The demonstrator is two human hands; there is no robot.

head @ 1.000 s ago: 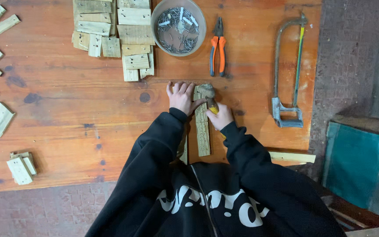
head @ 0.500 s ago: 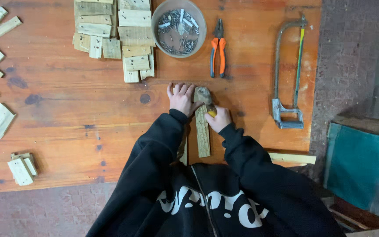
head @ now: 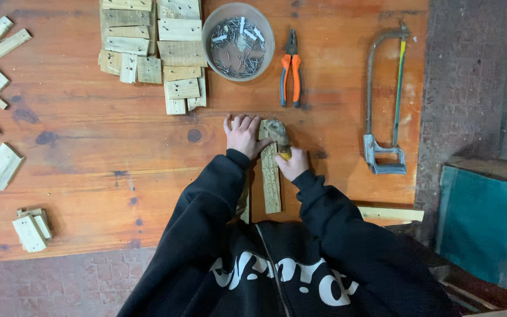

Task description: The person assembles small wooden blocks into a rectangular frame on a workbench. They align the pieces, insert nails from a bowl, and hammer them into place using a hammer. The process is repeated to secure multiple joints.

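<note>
wooden strip (head: pixel 270 179) lies between left hand (head: pixel 243 135) and right hand (head: pixel 291 163).

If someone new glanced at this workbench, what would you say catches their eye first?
Most likely the two hands at the centre: the left hand lies flat beside a long wooden strip, while the right hand grips a hammer over the strip's far end. Behind them stand a round bowl of nails and orange-handled pliers, with a hacksaw to the right.

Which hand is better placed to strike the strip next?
Right, probably. The right hand grips the hammer, whose head sits over the top of the wooden strip. The left hand lies flat beside the strip, steadying it.
</note>
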